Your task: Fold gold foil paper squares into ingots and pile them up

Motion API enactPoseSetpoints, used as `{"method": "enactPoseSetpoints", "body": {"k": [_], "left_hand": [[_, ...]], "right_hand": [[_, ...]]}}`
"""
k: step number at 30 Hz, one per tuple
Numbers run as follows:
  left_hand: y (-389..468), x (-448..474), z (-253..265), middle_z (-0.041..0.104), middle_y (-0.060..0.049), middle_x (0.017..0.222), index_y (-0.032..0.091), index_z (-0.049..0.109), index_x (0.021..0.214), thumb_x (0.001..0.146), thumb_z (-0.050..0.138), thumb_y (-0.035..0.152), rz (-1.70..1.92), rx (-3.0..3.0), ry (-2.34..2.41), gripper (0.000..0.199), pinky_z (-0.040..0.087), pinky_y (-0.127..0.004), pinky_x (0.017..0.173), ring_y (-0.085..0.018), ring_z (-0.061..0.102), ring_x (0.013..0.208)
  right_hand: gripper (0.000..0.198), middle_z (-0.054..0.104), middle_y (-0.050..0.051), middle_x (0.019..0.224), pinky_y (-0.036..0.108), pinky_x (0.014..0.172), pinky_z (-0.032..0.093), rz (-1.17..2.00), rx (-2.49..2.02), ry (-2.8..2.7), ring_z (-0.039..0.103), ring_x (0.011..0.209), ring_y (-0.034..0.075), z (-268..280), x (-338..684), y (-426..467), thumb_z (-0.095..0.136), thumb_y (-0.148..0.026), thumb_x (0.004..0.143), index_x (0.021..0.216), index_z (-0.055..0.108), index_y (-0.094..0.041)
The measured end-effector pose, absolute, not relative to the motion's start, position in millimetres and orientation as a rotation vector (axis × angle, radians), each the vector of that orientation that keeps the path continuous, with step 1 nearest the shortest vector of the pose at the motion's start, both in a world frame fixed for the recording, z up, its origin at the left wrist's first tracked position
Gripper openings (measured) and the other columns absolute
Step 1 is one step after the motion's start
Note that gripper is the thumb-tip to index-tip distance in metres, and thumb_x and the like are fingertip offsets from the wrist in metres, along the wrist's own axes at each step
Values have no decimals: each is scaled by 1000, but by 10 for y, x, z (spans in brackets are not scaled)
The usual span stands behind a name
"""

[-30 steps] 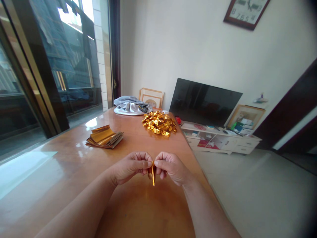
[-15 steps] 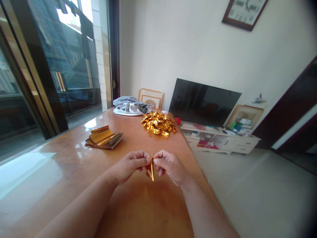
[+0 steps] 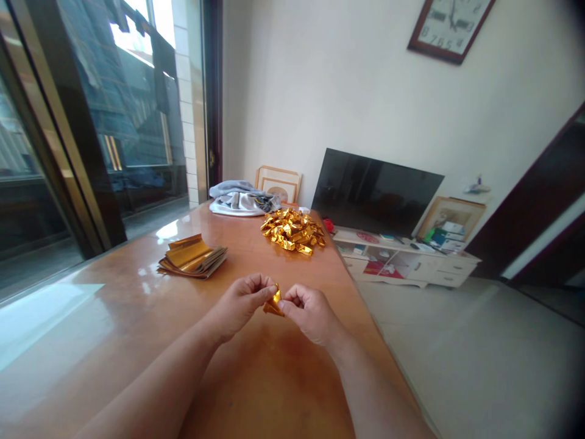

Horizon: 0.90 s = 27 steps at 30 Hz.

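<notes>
Between my hands, just above the wooden table (image 3: 256, 378), is a small piece of folded gold foil paper (image 3: 274, 306). My left hand (image 3: 247, 302) pinches its upper left part between thumb and fingers. On the other side, my right hand (image 3: 311, 312) grips its right edge, thumb in front. Fingers partly cover the paper, so its full shape is hidden. Beyond my left hand lies a stack of gold foil paper sheets (image 3: 192, 256), the top ones curling up. Farther off sits a heap of folded gold foil pieces (image 3: 292, 231).
Grey and white cloth (image 3: 242, 200) lies bundled at the table's far end, before a leaning picture frame (image 3: 278, 178). The table's right edge drops to a tiled floor. A television (image 3: 375, 195) stands on a low white cabinet (image 3: 411, 262). Glass doors are at left.
The foil paper has turned from a narrow upright fold to a wider, tilted shape showing a bright face. My right hand has shifted slightly left and down along it.
</notes>
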<state>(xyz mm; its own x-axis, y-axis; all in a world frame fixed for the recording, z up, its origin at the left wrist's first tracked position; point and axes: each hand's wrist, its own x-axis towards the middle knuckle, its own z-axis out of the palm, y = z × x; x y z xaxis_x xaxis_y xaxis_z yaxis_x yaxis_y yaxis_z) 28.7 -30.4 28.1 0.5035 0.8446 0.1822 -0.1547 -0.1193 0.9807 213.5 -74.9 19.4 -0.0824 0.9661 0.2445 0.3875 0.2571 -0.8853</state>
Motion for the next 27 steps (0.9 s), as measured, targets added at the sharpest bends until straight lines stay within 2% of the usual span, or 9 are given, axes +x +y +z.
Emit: {"method": "enactPoseSetpoints", "body": {"k": [5, 12, 15, 18, 23, 27], "left_hand": [[-324, 279, 336, 60, 0, 72, 15, 65, 78, 90, 63, 43, 954, 1522, 687, 30, 41, -26, 69, -13, 52, 69], [-183, 240, 230, 68, -4, 93, 17, 71, 95, 87, 63, 50, 1202, 1480, 1020, 35, 43, -26, 79, -16, 57, 86], [-123, 215, 157, 68, -7, 97, 17, 69, 106, 85, 61, 59, 1098, 1298, 1163, 48, 42, -27, 64, -17, 60, 77], [-113, 214, 125, 69, -10, 91, 13, 65, 111, 85, 57, 64, 927, 1072, 1002, 57, 42, -26, 59, -17, 61, 70], [-119, 239, 94, 69, -8, 82, 12, 65, 97, 83, 67, 44, 918, 1029, 815, 35, 40, -22, 56, -11, 58, 62], [-100, 260, 69, 68, -5, 76, 13, 64, 93, 83, 66, 41, 1057, 1151, 916, 29, 43, -22, 57, -13, 60, 62]], "right_hand": [[21, 52, -4, 65, 22, 56, 35, 728, -1290, -1651, 42, 60, 10, 141, 2156, -714, 62, -34, 85, 72, 57, -18], [22, 51, -4, 66, 23, 56, 35, 732, -1221, -1606, 44, 60, 11, 144, 2196, -696, 59, -38, 90, 78, 57, -19], [24, 50, -5, 65, 23, 56, 36, 727, -1176, -1576, 46, 59, 12, 162, 2199, -700, 58, -42, 92, 82, 58, -20], [24, 53, -4, 66, 24, 58, 38, 689, -1135, -1582, 48, 61, 13, 158, 2198, -689, 58, -42, 93, 86, 62, -20], [23, 59, -1, 73, 26, 62, 42, 674, -1127, -1586, 53, 67, 14, 74, 2197, -626, 61, -41, 91, 88, 68, -19], [28, 67, 3, 84, 29, 68, 49, 838, -1160, -1439, 62, 72, 17, -4, 2184, -585, 60, -42, 89, 102, 69, -18]]}}
